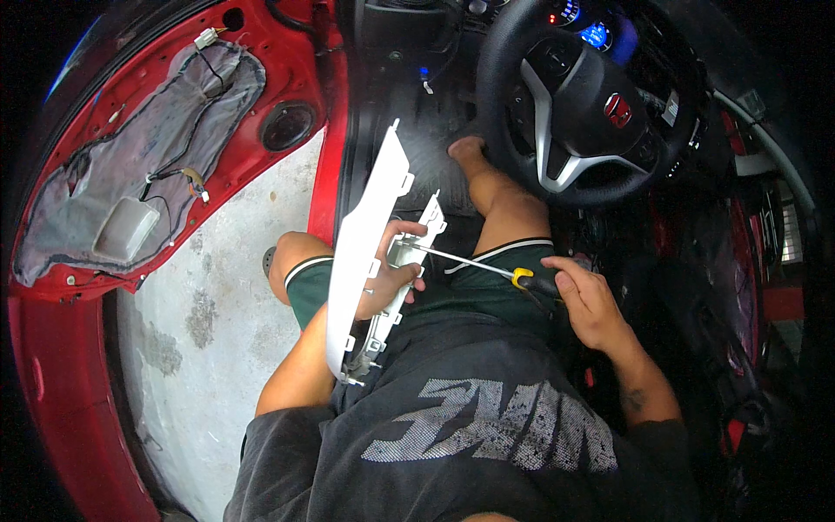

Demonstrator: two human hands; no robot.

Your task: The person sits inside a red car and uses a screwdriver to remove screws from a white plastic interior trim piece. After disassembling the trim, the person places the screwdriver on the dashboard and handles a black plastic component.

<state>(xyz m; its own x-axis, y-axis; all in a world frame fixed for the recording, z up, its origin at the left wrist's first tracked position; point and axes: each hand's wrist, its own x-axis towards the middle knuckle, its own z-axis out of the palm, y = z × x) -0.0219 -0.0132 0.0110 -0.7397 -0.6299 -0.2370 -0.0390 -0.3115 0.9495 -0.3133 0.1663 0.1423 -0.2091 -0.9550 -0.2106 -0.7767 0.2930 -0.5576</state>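
Screwdriver (474,263) gripped in right hand (587,300) touches white trim panel (365,252) clasped by left hand (390,283).

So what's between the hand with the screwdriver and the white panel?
In the head view only the screwdriver's thin metal shaft spans the gap from the right hand to the white panel, crossing above the green shorts. The left hand holds the panel.
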